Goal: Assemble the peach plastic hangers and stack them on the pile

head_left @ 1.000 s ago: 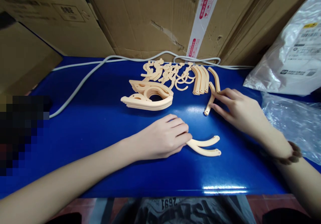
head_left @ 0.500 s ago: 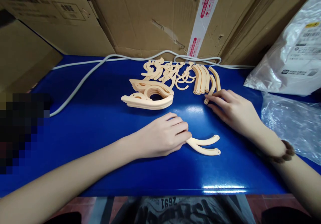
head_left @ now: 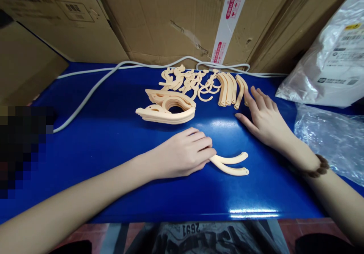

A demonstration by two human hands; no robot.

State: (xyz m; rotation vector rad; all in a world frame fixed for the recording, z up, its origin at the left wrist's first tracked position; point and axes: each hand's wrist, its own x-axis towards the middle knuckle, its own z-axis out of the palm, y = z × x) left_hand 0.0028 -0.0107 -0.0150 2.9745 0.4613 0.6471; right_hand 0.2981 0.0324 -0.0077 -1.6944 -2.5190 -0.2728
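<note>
My left hand (head_left: 187,152) is closed over one end of two curved cream hanger arms (head_left: 231,163), which fan apart to the right on the table; the covered ends are hidden. My right hand (head_left: 263,119) is open, thumb apart, its fingertips beside the rightmost loose curved hanger arms (head_left: 241,89) and perhaps touching one. Just left of these stands a row of similar hanger arms (head_left: 226,90). A stack of folded cream hangers (head_left: 170,115) lies beyond my left hand, with a pile of hanger hooks and small parts (head_left: 186,80) behind it.
A white cable (head_left: 93,94) runs along the back of the blue table (head_left: 119,140). Cardboard boxes (head_left: 159,22) stand behind. On the right are a white plastic parcel bag (head_left: 324,64) and clear plastic wrap (head_left: 332,140).
The loose arm under my right fingers has moved back, close beside the other one. My right fingers have spread and reached farther forward. My left hand stays in place.
</note>
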